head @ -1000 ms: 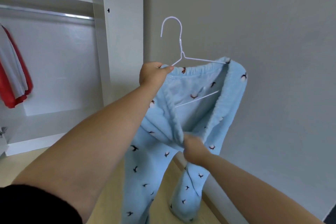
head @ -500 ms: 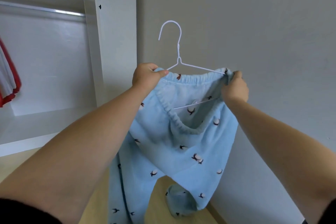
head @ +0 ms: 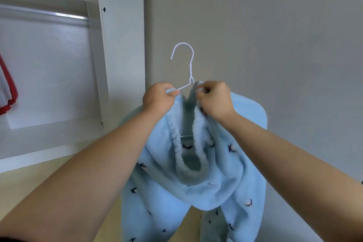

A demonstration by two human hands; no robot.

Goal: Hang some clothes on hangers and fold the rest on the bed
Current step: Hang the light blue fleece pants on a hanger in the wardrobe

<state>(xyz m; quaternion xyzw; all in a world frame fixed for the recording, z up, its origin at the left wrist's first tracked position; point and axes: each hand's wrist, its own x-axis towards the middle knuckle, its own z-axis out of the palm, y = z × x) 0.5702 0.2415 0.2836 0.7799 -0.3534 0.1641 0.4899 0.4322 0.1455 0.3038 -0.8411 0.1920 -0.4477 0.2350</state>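
Hands up at chest height, both busy, seen from the head camera. The left hand pinches the near shoulder of the white wire hanger, with the edge of the elastic waistband caught in the same pinch. The right hand has its fingers curled tight round a bunch of that waistband, just beside the hanger's neck. So the two hands are nearly touching, one on each side of the neck.

The pale blue printed trousers hang below both fists. The waist gapes in a loop and the legs drop out of the bottom of the picture. A sliver of the hanger's lower bar shows inside the waist. The far shoulder is buried in cloth, so I can't tell how well it sits.

Now the bit that matters, I'd say. The hook stands upright above the hands, its open tip turned left. The chrome rail lies up and to the left, well apart, so the left hand is the nearer one to carry it over. The white wardrobe upright stands between hook and rail and would have to be rounded. A red and white garment already hangs at the far left. Behind the hanger is bare grey wall.
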